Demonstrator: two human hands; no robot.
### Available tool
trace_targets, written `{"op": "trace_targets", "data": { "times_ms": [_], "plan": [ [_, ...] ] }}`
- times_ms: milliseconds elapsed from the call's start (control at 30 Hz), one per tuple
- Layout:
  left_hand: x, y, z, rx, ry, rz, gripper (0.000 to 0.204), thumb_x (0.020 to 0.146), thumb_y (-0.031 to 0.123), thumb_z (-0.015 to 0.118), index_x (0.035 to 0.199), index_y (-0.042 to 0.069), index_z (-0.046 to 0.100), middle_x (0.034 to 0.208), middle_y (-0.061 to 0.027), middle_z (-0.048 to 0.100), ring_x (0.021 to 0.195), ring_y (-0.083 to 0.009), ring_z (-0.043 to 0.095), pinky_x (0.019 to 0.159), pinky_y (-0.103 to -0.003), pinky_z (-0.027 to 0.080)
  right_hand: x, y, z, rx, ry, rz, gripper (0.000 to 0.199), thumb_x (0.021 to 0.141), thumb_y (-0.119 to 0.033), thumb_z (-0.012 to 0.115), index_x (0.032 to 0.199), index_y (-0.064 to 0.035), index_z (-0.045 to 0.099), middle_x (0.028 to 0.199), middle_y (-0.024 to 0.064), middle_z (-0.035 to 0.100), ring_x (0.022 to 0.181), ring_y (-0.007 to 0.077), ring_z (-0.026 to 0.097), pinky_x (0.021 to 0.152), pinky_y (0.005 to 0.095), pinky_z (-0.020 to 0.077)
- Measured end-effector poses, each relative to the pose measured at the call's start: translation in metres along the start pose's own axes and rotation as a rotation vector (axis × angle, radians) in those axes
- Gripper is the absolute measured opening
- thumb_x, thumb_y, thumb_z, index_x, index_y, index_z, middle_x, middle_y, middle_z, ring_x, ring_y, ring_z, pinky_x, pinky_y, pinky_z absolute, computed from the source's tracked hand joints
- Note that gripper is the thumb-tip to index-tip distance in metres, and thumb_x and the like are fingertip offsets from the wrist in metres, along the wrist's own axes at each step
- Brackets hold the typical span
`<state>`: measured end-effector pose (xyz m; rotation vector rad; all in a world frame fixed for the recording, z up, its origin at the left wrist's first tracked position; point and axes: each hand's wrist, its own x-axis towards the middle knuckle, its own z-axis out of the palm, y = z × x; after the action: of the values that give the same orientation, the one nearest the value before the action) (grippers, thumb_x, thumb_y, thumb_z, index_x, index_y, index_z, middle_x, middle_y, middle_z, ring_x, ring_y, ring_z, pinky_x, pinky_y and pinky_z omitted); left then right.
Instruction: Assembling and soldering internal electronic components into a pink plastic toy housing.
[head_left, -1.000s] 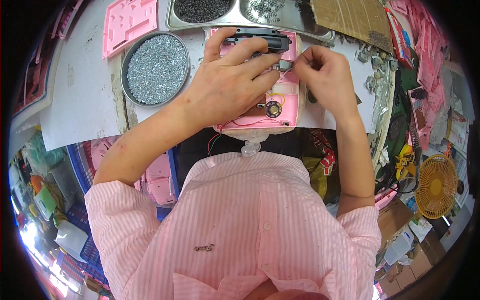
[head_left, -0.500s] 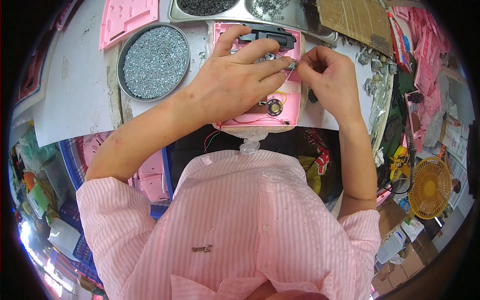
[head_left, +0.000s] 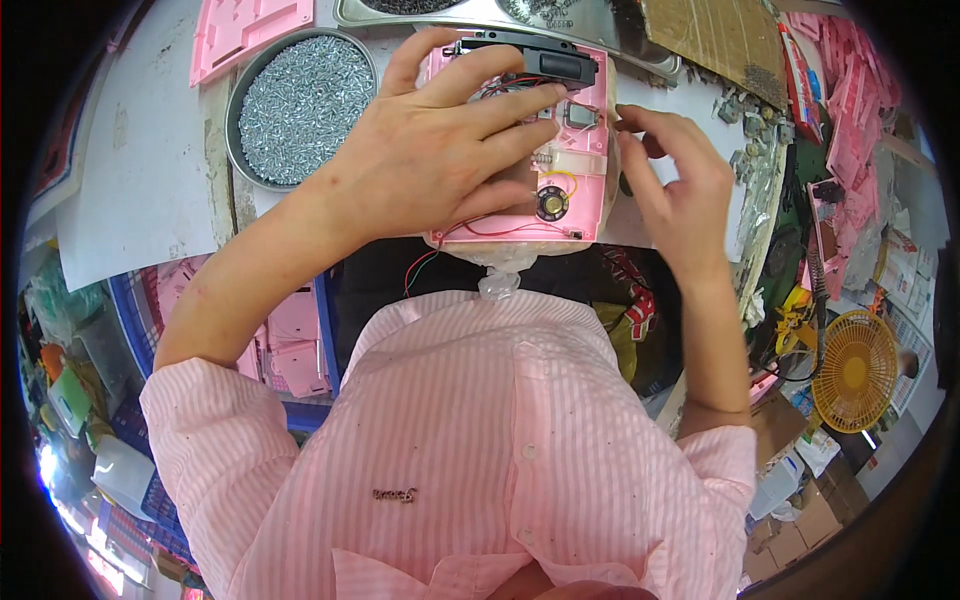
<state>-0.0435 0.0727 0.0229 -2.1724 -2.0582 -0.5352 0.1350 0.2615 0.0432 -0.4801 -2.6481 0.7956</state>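
Observation:
My left hand (head_left: 440, 150) lies flat across a pink plastic housing (head_left: 585, 190), fingers spread, holding it down on the bench. Inside the housing I see a small round speaker (head_left: 550, 203), red and yellow wires, and a long black part (head_left: 560, 62) along the far edge. My right hand (head_left: 680, 190) is just right of the housing. Its fingertips are curled near the right rim. Whether they pinch something small is hidden.
A round metal bowl of screws (head_left: 300, 95) stands left of the housing, with a metal tray (head_left: 560, 15) behind. Cardboard (head_left: 720, 35) and loose small parts lie at the right. A yellow fan (head_left: 855, 370) sits lower right, and blue crates (head_left: 320, 330) of pink parts lower left.
My right hand has drawn back to the right, off the housing's upper right corner. My left hand has slid farther over the housing with its fingers spread flatter.

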Motion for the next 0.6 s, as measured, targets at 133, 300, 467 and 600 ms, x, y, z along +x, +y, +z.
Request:
{"op": "trace_targets", "data": {
  "times_ms": [133,300,467,600],
  "plan": [
    [-0.002,-0.005,-0.010,0.022,-0.131,0.027,0.075,0.078,0.064,0.060,0.142,0.027,0.056,0.154,0.0058,0.046,0.146,-0.0242,0.035,0.121,-0.060,0.010,-0.019,0.002,0.022,-0.121,0.130,-0.154,0.028,0.085,-0.009,0.070,0.112,-0.0029,0.072,0.103,0.0113,0.065,0.085,0.0281,0.060,0.076,0.0372,0.0500],
    [0.006,-0.012,-0.021,0.054,-0.268,0.069,0.086,0.074,0.070,0.056,0.149,0.029,0.050,0.159,0.0034,0.040,0.151,-0.0274,0.028,0.121,-0.064,0.004,-0.017,0.007,-0.005,-0.095,0.018,-0.133,0.034,0.085,-0.014,0.072,0.118,-0.0040,0.070,0.104,0.0125,0.067,0.090,0.0290,0.062,0.080,0.0375,0.0513],
    [0.007,-0.013,-0.024,-0.037,-0.322,0.015,0.083,0.072,0.064,0.069,0.145,0.028,0.053,0.156,0.0020,0.043,0.151,-0.0275,0.027,0.120,-0.066,0.006,0.014,0.100,-0.114,-0.154,0.262,0.182,0.030,0.089,-0.008,0.072,0.118,-0.0015,0.071,0.105,0.0113,0.074,0.090,0.0170,0.070,0.081,0.0297,0.0543],
    [0.011,-0.013,-0.019,-0.028,-0.339,0.042,0.079,0.076,0.067,0.062,0.144,0.027,0.054,0.156,-0.0002,0.043,0.151,-0.0329,0.026,0.118,-0.069,0.003,0.062,0.207,-0.185,-0.576,0.303,0.356,0.044,0.084,-0.036,0.071,0.116,-0.0058,0.072,0.104,0.0145,0.075,0.097,0.0324,0.072,0.087,0.0405,0.0540]
  ]
}}
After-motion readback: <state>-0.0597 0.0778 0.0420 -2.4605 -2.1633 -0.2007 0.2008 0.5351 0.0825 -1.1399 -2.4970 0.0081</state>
